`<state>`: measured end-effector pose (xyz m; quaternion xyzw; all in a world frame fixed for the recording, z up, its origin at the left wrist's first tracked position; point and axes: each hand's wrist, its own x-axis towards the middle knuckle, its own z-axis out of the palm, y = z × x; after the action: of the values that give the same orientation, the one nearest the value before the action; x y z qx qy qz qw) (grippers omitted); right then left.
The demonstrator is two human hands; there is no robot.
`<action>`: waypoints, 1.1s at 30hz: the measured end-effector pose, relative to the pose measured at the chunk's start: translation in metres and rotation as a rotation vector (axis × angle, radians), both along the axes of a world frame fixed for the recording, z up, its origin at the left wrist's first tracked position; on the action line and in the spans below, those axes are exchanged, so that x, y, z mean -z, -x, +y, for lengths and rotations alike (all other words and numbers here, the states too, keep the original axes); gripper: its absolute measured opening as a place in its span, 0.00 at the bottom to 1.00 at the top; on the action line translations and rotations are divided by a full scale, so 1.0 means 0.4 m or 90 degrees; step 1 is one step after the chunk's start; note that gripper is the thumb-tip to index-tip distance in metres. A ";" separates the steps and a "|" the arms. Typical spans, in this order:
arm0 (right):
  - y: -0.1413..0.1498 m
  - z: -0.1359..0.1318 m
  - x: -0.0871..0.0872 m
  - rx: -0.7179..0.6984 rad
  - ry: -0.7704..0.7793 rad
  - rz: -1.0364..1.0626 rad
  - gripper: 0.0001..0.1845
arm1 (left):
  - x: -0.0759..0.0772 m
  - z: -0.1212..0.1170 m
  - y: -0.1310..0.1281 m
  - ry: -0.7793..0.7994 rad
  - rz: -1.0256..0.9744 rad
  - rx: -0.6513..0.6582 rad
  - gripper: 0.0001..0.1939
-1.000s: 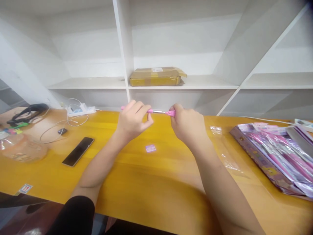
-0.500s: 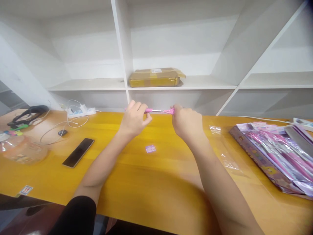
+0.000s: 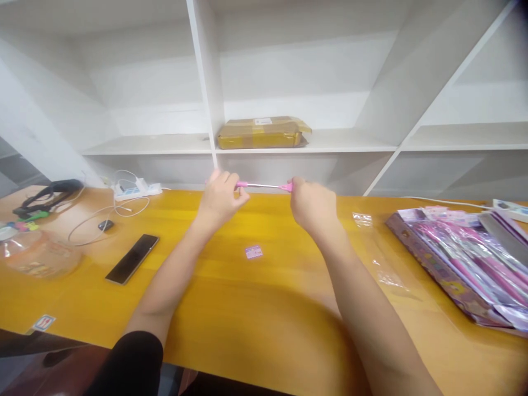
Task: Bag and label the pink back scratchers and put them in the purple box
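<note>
A pink stick with a thin metal rod [image 3: 264,186] in its middle stretches level between my two hands, above the back of the table. My left hand [image 3: 220,197] is closed around its pink left part, with the thumb bent below. My right hand [image 3: 312,202] forms a fist around the pink right end, so most of that end is hidden. The bare metal shows in the gap between the hands. Below them, a small purple printed card [image 3: 253,252] lies flat on the wooden table [image 3: 256,308].
On the right, an open purple box [image 3: 437,267] holds several pink wrapped items, beside a clear plastic wrapper [image 3: 390,278]. Leftward are a phone [image 3: 132,258], cables with a power strip [image 3: 138,190] and a clear jar [image 3: 41,253]. A taped carton [image 3: 262,133] sits on the shelf.
My left hand has drawn a little to the left, away from my right hand. A longer stretch of the metal rod now shows between the pink parts.
</note>
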<state>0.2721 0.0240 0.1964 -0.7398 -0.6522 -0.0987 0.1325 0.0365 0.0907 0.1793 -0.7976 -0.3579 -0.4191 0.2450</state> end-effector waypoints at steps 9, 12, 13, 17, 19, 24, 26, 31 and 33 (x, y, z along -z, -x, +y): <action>-0.435 -0.027 -0.019 0.272 -0.113 0.129 0.23 | -0.128 0.065 0.368 -0.003 -0.170 -0.156 0.17; -0.504 -0.044 -0.010 0.292 -0.111 0.179 0.25 | -0.130 0.063 0.383 -0.008 -0.143 -0.157 0.17; -0.512 -0.050 -0.009 0.289 -0.116 0.189 0.25 | -0.128 0.064 0.375 -0.007 -0.133 -0.151 0.17; -0.521 -0.069 -0.007 0.235 -0.131 0.207 0.24 | -0.122 0.067 0.343 0.024 -0.088 -0.124 0.14; -0.527 -0.072 -0.006 0.233 -0.134 0.223 0.23 | -0.122 0.066 0.338 0.046 -0.068 -0.109 0.12; -0.552 -0.069 0.003 0.255 -0.149 0.268 0.23 | -0.130 0.050 0.334 0.076 -0.044 -0.082 0.09; -0.564 -0.066 0.006 0.264 -0.155 0.271 0.21 | -0.135 0.041 0.332 0.090 -0.029 -0.092 0.08; -0.587 -0.061 0.016 0.254 -0.165 0.261 0.19 | -0.145 0.029 0.332 0.121 -0.004 -0.117 0.04; -0.592 -0.061 0.020 0.249 -0.172 0.268 0.20 | -0.147 0.028 0.334 0.123 -0.003 -0.121 0.03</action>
<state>0.5090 -0.0002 0.1886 -0.8312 -0.4365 -0.0530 0.3402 -0.0970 0.1018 0.2382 -0.7791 -0.4710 -0.3595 0.2048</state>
